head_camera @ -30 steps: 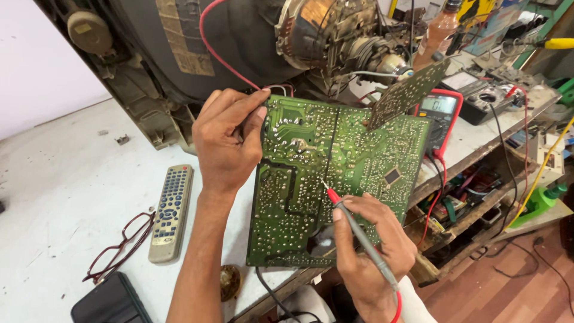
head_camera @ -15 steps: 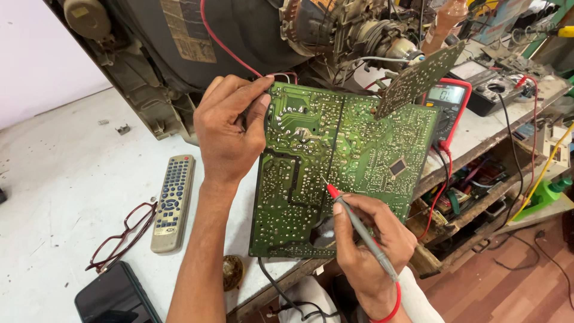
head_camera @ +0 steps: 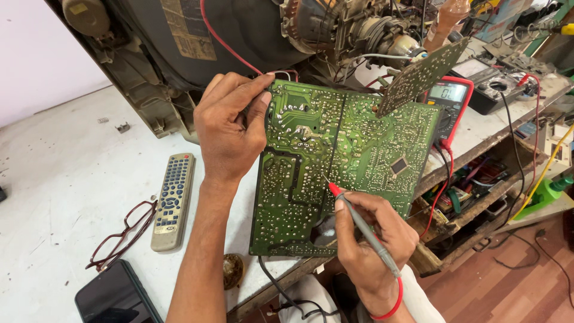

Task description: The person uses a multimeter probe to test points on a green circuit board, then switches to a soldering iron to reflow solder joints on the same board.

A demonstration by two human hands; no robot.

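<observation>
Meanwhile the left hand (head_camera: 230, 128) has its fingers clamped on the green circuit board's (head_camera: 335, 161) upper corner, at the tabletop's (head_camera: 54, 179) front edge; the right hand's (head_camera: 371, 239) fingers pinch a red-tipped probe (head_camera: 362, 224) touching it.

You are in an electronics repair workshop. In front of you the back of an opened tube television (head_camera: 179, 54) stands with its neck coils and wiring bare, and a green circuit board (head_camera: 335, 161) is tipped up solder side out. A digital multimeter (head_camera: 449, 98) and an older analogue meter (head_camera: 493, 84) rest on the scuffed white bench (head_camera: 54, 179), while the open shelf (head_camera: 472, 197) below holds tangled leads and parts.
</observation>
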